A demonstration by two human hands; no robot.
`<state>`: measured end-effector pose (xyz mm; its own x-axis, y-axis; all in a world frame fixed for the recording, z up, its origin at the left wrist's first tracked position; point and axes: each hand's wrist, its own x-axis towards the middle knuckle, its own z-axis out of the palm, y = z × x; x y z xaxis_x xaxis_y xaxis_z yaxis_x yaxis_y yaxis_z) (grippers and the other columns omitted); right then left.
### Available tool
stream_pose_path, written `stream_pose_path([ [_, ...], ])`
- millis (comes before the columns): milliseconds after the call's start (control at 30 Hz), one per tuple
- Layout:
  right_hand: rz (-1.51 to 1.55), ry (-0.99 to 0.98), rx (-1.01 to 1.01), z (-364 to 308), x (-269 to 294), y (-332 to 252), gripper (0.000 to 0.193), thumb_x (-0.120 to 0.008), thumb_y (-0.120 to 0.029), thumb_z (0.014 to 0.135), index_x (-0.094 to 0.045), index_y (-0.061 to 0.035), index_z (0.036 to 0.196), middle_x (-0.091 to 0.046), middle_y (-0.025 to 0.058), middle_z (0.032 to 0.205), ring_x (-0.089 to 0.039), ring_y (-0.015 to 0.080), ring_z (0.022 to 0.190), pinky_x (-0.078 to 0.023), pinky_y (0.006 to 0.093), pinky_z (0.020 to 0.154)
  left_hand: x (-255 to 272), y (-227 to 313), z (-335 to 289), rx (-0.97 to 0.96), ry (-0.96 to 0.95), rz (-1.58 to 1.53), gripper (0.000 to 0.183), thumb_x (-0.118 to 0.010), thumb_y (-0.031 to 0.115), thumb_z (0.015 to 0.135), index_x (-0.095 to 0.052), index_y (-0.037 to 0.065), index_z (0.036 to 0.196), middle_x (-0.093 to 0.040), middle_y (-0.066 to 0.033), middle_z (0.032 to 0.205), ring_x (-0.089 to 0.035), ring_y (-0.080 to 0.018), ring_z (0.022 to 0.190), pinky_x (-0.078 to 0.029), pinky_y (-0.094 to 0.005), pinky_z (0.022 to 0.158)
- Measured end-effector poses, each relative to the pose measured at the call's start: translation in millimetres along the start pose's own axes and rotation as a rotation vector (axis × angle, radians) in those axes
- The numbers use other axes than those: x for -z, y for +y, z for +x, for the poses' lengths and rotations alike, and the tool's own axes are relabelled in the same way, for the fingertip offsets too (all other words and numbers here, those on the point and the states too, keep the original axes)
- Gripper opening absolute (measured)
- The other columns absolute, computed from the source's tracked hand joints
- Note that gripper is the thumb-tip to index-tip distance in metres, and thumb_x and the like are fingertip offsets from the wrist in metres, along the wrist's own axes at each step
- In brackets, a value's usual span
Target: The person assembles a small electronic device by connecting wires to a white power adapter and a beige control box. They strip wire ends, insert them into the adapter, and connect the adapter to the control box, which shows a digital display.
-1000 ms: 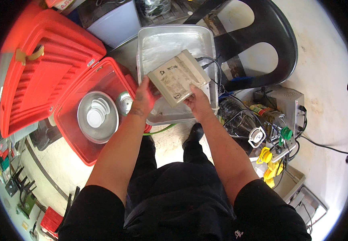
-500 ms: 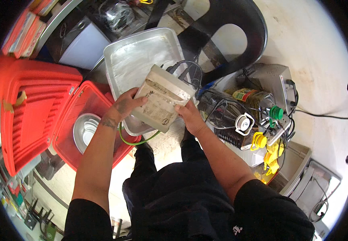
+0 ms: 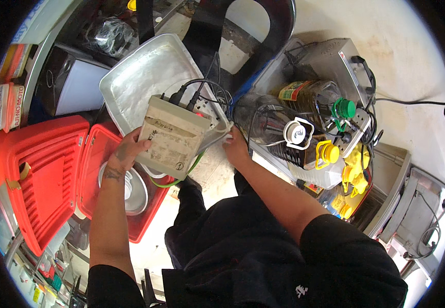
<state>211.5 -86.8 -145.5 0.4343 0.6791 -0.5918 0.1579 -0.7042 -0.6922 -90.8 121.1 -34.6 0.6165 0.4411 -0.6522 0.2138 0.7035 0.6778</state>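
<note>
My left hand [image 3: 125, 153] grips the near left edge of a beige electrical box [image 3: 175, 139], its thumb on top. Handwriting and smudges mark the box's flat face. Black plugs [image 3: 178, 95] with cords stick into its far edge, and a green cable [image 3: 194, 167] curves out below. Underneath is a silver metal tray [image 3: 140, 72], partly covered by the box. My right hand [image 3: 238, 149] is off the box, its fingers curled close to the tray's near right corner; what they hold, if anything, is hidden.
At left, a red bin [image 3: 91, 174] with its lid [image 3: 43, 179] swung back holds a metal bowl [image 3: 139, 197]. Large bottles, including one with a green cap [image 3: 343, 108], and a power strip [image 3: 353, 133] crowd the right. A black chair [image 3: 207, 31] stands beyond the tray.
My right hand has left the box and now is beside the tray's corner. The box, still in my left hand, has shifted left in the picture. The whole view has turned somewhat.
</note>
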Motion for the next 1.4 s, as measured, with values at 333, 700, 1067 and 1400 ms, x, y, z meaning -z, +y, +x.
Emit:
stream_pose_path([
  [333,0.493,-0.241,-0.248,9.6,-3.4,-4.0,0.059,-0.071,-0.013,0.087,-0.043,-0.0095,0.139,-0.06,0.0051,0.127,-0.057,0.0175,0.108,-0.05,0.0353,0.088,-25.7,21.2,2.8,0.054,-0.127,0.026,0.086,-0.086,0.031,0.07,-0.05,-0.005,0.139,-0.064,-0.0122,0.127,-0.06,-0.0205,0.114,-0.045,-0.0343,0.103],
  [700,-0.018,-0.105,-0.025,26.8,-10.2,38.8,0.033,-0.073,-0.026,0.088,-0.064,-0.0116,0.116,-0.066,0.0032,0.108,-0.06,0.0144,0.102,-0.05,0.0343,0.088,-34.0,35.2,-4.1,0.08,-0.129,0.072,0.093,-0.088,0.03,0.066,-0.048,-0.007,0.141,-0.063,-0.013,0.128,-0.06,-0.0211,0.115,-0.045,-0.0328,0.102],
  [1067,0.667,-0.241,-0.373,-0.8,7.4,39.4,0.023,-0.075,-0.021,0.085,-0.064,-0.0143,0.104,-0.067,0.0,0.098,-0.061,0.0167,0.094,-0.045,0.0365,0.083,-33.2,40.4,0.1,0.101,-0.209,0.126,0.094,-0.089,0.035,0.066,-0.049,-0.006,0.14,-0.063,-0.0123,0.128,-0.06,-0.0205,0.114,-0.045,-0.033,0.102],
  [1400,0.87,-0.043,-0.388,-2.5,6.6,12.1,0.012,-0.067,-0.016,0.094,-0.063,-0.0113,0.104,-0.065,0.0026,0.097,-0.063,0.0191,0.093,-0.048,0.0402,0.087,-29.0,30.6,8.5,0.052,-0.126,0.062,0.082,-0.086,0.033,0.071,-0.052,-0.004,0.137,-0.065,-0.0106,0.126,-0.06,-0.0192,0.113,-0.045,-0.0335,0.101],
])
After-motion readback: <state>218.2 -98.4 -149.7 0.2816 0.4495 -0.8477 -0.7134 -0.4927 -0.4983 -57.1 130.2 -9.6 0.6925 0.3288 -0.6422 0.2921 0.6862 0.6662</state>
